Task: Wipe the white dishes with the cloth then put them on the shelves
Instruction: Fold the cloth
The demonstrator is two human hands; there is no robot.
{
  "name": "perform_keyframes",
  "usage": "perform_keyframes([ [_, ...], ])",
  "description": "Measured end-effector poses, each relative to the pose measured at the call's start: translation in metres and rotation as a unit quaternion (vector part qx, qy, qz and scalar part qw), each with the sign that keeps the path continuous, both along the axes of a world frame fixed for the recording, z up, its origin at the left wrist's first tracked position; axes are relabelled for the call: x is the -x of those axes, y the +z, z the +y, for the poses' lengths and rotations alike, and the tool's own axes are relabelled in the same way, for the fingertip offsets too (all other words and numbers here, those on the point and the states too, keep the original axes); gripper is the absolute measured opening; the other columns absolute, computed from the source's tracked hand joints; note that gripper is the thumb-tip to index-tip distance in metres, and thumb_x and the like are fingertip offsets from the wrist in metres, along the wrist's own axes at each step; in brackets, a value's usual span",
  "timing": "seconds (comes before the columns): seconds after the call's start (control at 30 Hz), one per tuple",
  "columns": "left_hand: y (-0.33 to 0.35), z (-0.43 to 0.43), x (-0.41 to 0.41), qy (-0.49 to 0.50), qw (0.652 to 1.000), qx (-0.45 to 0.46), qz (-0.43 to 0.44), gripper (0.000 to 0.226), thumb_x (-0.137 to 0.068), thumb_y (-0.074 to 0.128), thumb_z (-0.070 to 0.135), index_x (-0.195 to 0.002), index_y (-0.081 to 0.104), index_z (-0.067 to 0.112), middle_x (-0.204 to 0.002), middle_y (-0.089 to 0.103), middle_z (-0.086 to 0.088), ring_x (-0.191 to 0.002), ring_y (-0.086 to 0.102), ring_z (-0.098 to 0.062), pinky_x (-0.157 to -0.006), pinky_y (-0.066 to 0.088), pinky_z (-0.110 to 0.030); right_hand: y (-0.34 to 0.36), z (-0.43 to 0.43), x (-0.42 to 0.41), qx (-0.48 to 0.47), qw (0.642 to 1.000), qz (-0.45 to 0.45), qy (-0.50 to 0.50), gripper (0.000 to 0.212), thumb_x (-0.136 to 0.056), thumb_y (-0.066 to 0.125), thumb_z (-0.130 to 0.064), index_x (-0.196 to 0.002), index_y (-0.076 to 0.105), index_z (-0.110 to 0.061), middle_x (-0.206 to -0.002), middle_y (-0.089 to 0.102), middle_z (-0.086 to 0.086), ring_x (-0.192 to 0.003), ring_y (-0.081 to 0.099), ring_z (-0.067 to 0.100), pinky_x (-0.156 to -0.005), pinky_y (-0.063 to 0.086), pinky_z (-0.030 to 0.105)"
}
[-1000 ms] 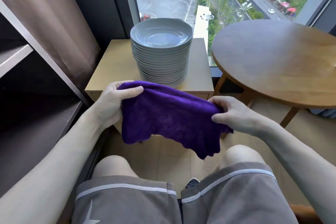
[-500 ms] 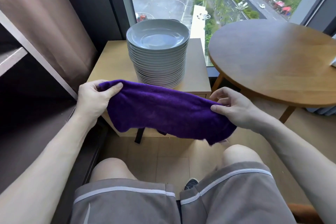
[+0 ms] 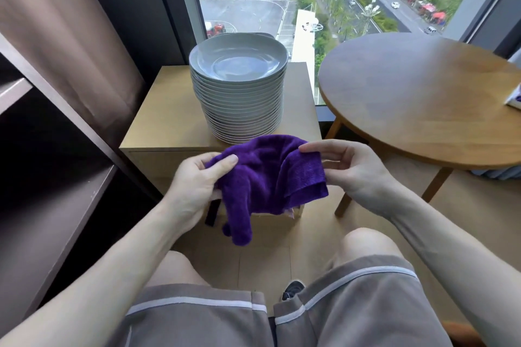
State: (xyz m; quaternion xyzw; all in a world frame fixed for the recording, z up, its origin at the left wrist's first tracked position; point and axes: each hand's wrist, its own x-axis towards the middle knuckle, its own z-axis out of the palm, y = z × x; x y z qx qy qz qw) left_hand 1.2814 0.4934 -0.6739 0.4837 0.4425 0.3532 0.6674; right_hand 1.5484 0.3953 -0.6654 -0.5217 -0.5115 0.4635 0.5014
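Observation:
A tall stack of white dishes (image 3: pixel 239 98) stands on a small wooden cabinet (image 3: pixel 166 118) by the window. In front of the cabinet, above my knees, I hold a purple cloth (image 3: pixel 265 177) bunched between both hands. My left hand (image 3: pixel 194 189) grips its left end, thumb on top. My right hand (image 3: pixel 346 169) pinches the right upper edge between thumb and fingertips. One end of the cloth hangs down toward the floor. Both hands are below and in front of the dish stack, not touching it.
Dark shelves (image 3: pixel 56 205) run along the left, with a brown curtain (image 3: pixel 70 36) behind them. A round wooden table (image 3: pixel 423 104) stands to the right, with a small white and purple pack (image 3: pixel 514 98) at its edge. My legs in grey shorts fill the bottom.
My hands have come together, so the cloth went from stretched wide to bunched between them. The view has tilted slightly, with the stack now more central.

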Motion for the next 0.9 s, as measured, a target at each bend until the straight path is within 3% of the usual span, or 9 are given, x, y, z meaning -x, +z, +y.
perform_keyframes([
  [0.1, -0.002, -0.015, -0.011, -0.044, 0.999, -0.013, -0.002, 0.043, -0.085, 0.073, 0.028, -0.118, 0.073, 0.001, -0.106, 0.078, -0.020, -0.095, 0.077, -0.029, -0.082, 0.065, -0.045, -0.001, -0.002, 0.009, -0.041, 0.992, -0.112, -0.034, 0.030, -0.085, 0.080, -0.004, -0.110, 0.076, -0.020, -0.101, 0.077, -0.003, -0.092, 0.075, 0.020, -0.080, 0.062, 0.036],
  [0.23, -0.006, -0.023, -0.013, -0.063, 0.995, -0.067, 0.048, 0.031, -0.087, 0.072, 0.035, -0.109, 0.079, 0.015, -0.101, 0.080, -0.013, -0.096, 0.078, -0.026, -0.088, 0.064, -0.045, -0.002, -0.003, 0.020, -0.059, 0.977, -0.197, -0.050, 0.012, -0.088, 0.077, -0.013, -0.095, 0.077, -0.022, -0.087, 0.070, -0.005, -0.077, 0.066, 0.011, -0.067, 0.056, 0.028],
  [0.3, -0.007, -0.026, -0.014, -0.072, 0.991, -0.091, 0.062, 0.027, -0.089, 0.071, 0.039, -0.106, 0.081, 0.021, -0.100, 0.081, -0.010, -0.096, 0.078, -0.026, -0.090, 0.063, -0.046, -0.002, -0.004, 0.027, -0.066, 0.969, -0.229, -0.070, 0.007, -0.086, 0.080, -0.020, -0.092, 0.077, -0.021, -0.096, 0.060, -0.003, -0.085, 0.058, 0.006, -0.075, 0.046, 0.015],
  [0.37, -0.007, -0.030, -0.016, -0.092, 0.987, -0.111, 0.068, 0.024, -0.093, 0.069, 0.040, -0.108, 0.081, 0.026, -0.101, 0.081, -0.008, -0.098, 0.078, -0.027, -0.093, 0.062, -0.050, -0.002, -0.005, 0.034, -0.080, 0.960, -0.259, -0.067, 0.007, -0.085, 0.081, -0.018, -0.090, 0.076, -0.017, -0.105, 0.058, -0.002, -0.100, 0.056, 0.005, -0.088, 0.042, 0.014],
  [0.5, -0.007, -0.038, -0.020, -0.121, 0.983, -0.122, 0.063, 0.025, -0.097, 0.066, 0.040, -0.113, 0.080, 0.027, -0.102, 0.081, -0.004, -0.096, 0.078, -0.022, -0.086, 0.063, -0.040, -0.008, -0.009, 0.047, -0.083, 0.962, -0.259, -0.028, 0.006, -0.091, 0.074, -0.016, -0.095, 0.070, -0.013, -0.092, 0.068, -0.005, -0.089, 0.062, 0.011, -0.080, 0.053, 0.034],
  [0.6, 0.000, -0.043, -0.020, -0.156, 0.983, -0.099, 0.024, 0.035, -0.098, 0.063, 0.050, -0.117, 0.078, 0.024, -0.092, 0.079, 0.001, -0.079, 0.075, -0.009, -0.065, 0.056, -0.019, -0.012, -0.010, 0.051, -0.093, 0.969, -0.227, -0.026, 0.004, -0.095, 0.069, -0.016, -0.096, 0.066, -0.016, -0.085, 0.068, -0.009, -0.081, 0.065, 0.011, -0.067, 0.055, 0.025],
  [0.67, 0.001, -0.048, -0.021, -0.175, 0.978, -0.113, 0.031, 0.041, -0.089, 0.073, 0.060, -0.116, 0.076, 0.029, -0.095, 0.079, 0.002, -0.084, 0.075, -0.012, -0.064, 0.056, -0.019, -0.015, -0.010, 0.052, -0.104, 0.967, -0.232, -0.033, 0.004, -0.097, 0.067, -0.020, -0.097, 0.063, -0.021, -0.086, 0.066, -0.013, -0.082, 0.065, 0.008, -0.066, 0.052, 0.018],
  [0.73, -0.001, -0.049, -0.021, -0.166, 0.970, -0.160, 0.077, 0.037, -0.081, 0.085, 0.051, -0.112, 0.075, 0.034, -0.101, 0.078, 0.003, -0.094, 0.076, -0.017, -0.067, 0.060, -0.025, -0.017, -0.011, 0.054, -0.118, 0.960, -0.250, -0.043, 0.004, -0.098, 0.065, -0.025, -0.098, 0.062, -0.025, -0.087, 0.066, -0.016, -0.084, 0.064, 0.006, -0.067, 0.049, 0.015],
  [0.9, -0.002, -0.036, -0.015, -0.140, 0.968, -0.189, 0.090, 0.013, -0.095, 0.071, 0.031, -0.106, 0.078, 0.033, -0.100, 0.079, 0.002, -0.095, 0.076, -0.014, -0.072, 0.060, -0.024, -0.010, -0.006, 0.039, -0.053, 0.968, -0.244, -0.003, 0.015, -0.088, 0.078, -0.035, -0.088, 0.065, -0.027, -0.076, 0.066, -0.014, -0.072, 0.063, 0.006, -0.060, 0.048, 0.018],
])
